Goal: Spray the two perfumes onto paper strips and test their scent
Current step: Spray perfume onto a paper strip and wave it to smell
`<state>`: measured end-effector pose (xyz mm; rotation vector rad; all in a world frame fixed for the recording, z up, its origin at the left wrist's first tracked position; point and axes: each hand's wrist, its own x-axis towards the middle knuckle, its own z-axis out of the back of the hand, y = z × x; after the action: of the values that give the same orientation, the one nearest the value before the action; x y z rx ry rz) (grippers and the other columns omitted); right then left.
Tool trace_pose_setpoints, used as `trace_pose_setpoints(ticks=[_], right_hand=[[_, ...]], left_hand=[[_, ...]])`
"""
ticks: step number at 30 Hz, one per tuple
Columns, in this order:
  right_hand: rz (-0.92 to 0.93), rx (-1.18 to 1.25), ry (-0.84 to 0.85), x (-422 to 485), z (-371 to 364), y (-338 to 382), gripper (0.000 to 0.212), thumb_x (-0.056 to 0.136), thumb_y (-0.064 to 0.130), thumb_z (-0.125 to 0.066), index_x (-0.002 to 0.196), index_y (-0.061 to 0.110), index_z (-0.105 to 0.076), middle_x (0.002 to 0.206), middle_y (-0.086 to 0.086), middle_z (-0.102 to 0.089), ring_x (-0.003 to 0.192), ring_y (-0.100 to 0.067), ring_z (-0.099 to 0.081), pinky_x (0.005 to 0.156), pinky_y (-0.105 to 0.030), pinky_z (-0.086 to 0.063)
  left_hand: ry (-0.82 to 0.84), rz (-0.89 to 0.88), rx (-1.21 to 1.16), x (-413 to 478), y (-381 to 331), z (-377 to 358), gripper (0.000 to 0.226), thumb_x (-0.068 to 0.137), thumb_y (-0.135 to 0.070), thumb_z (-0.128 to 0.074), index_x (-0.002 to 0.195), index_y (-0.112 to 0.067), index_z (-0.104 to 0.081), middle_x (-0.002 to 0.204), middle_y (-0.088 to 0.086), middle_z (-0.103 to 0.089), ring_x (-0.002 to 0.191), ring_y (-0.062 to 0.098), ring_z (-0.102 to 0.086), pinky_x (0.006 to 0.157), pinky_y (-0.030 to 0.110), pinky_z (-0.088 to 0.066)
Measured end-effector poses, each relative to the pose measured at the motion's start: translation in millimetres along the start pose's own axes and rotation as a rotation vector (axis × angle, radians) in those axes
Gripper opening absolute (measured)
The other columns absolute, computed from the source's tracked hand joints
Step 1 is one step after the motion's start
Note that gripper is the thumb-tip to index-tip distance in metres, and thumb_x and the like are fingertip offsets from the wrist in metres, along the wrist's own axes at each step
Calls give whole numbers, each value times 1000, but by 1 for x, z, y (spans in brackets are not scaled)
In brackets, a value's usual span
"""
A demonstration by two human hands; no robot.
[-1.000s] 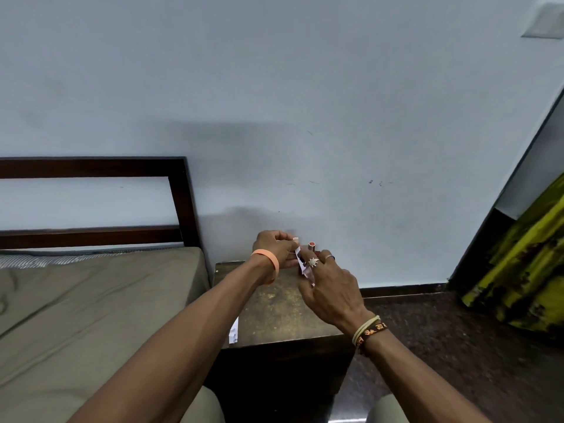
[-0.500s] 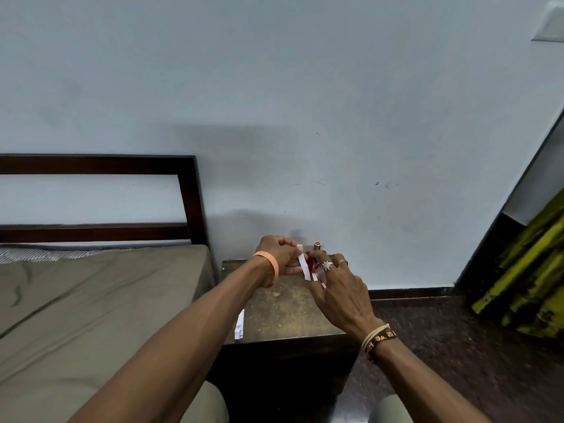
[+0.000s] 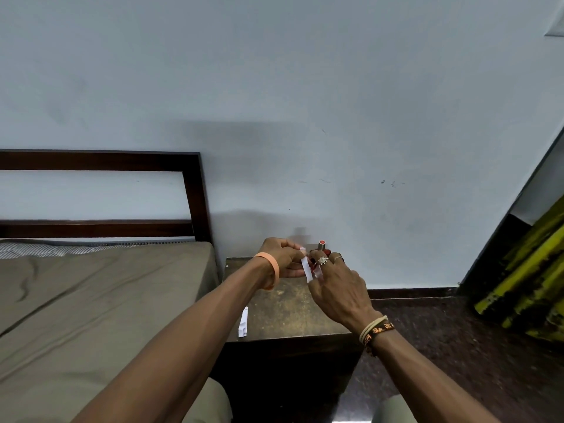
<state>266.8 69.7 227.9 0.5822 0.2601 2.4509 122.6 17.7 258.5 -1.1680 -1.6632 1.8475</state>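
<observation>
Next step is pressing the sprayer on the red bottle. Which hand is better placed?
Right. The right hand wraps the red perfume bottle with its fingers near the top, so it looks ready to press. The left hand is occupied, pinching the paper strip beside the nozzle.

You face a pale blue-grey wall [image 3: 305,87], marked by a few small dark specks and crossed by a soft band of shadow. On your left, a dark wooden headboard [image 3: 91,160] stands against it, above a mattress [image 3: 91,300] in an olive-brown cover, with striped fabric [image 3: 30,248] showing at its head. Just beside the bed, a dark cabinet with a scuffed, mottled tabletop [image 3: 283,312] sits against the wall. A dark skirting [image 3: 412,292] runs along the base of the wall to a dark speckled floor [image 3: 457,361]. At far right lean chipped yellow slats [image 3: 525,285]; a pale wall plate [image 3: 557,25] is cut by the upper corner.
</observation>
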Motion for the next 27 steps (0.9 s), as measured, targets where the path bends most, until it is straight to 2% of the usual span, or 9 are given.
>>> trace_pose_setpoints(ticks=[5, 9, 12, 14, 17, 20, 23, 25, 27], right_hand=[[50, -5, 25, -13, -11, -5, 54, 91, 35, -52, 138, 41, -27, 113, -5, -51, 68, -31, -63, 61, -45, -57], [55, 6, 73, -24, -19, -10, 51, 90, 32, -53, 134, 40, -30, 110, -3, -51, 68, -25, -61, 62, -41, -57], [58, 124, -6, -28, -23, -13, 66, 86, 24, -58, 142, 39, -26, 112, 1, -51, 63, -22, -58, 55, -40, -55], [26, 258, -44, -26, -25, -14, 77, 87, 17, -58, 151, 34, -18, 117, 7, -46, 65, -20, -58, 58, -42, -56], [-76, 417, -47, -20, -32, -16, 64, 94, 17, -51, 147, 33, -20, 134, 1, -53, 92, -24, -63, 81, -50, -55], [-235, 516, 11, -14, -43, -24, 48, 100, 29, -49, 144, 30, -31, 133, 4, -59, 122, -18, -56, 103, -55, -44], [-309, 544, 76, -9, -53, -34, 42, 99, 32, -54, 139, 23, -45, 130, 5, -61, 119, -14, -57, 99, -48, -50], [-323, 571, 83, -7, -57, -37, 37, 97, 25, -59, 133, 20, -53, 121, 3, -65, 108, -13, -62, 90, -40, -56], [-339, 575, 80, -6, -65, -41, 26, 94, 26, -64, 120, 20, -61, 108, 4, -66, 96, -10, -64, 76, -25, -54]], left_hand=[[-42, -7, -42, 4, 2, 2, 7, 85, 5, -64, 86, 0, -60, 80, 20, -68, 68, 26, -69, 53, 34, -59], [-81, -1, -77, 8, 5, 2, 9, 87, 6, -61, 86, -2, -58, 84, 22, -68, 72, 28, -70, 56, 36, -60], [-113, -7, -80, 12, 10, 1, 9, 87, 5, -61, 85, -3, -58, 86, 22, -69, 71, 26, -70, 56, 35, -60], [-127, -12, -87, 14, 13, 1, 10, 87, 5, -61, 83, -4, -58, 89, 23, -68, 71, 25, -70, 59, 36, -60], [-125, -10, -99, 16, 19, 0, 10, 86, 6, -61, 83, -4, -58, 87, 22, -68, 72, 24, -70, 58, 35, -59], [-117, -13, -65, 19, 29, -1, 12, 85, 8, -61, 83, -3, -59, 81, 18, -68, 74, 23, -69, 57, 33, -59], [-123, -8, 7, 24, 42, -2, 11, 84, 7, -63, 83, -4, -61, 83, 18, -69, 81, 25, -70, 66, 36, -60], [-111, -1, 79, 29, 54, -4, 10, 83, 4, -65, 82, -5, -63, 83, 15, -70, 83, 26, -71, 69, 37, -60], [-94, 15, 105, 34, 65, -7, 12, 82, 4, -67, 79, -7, -63, 83, 16, -71, 83, 27, -71, 70, 38, -60]])
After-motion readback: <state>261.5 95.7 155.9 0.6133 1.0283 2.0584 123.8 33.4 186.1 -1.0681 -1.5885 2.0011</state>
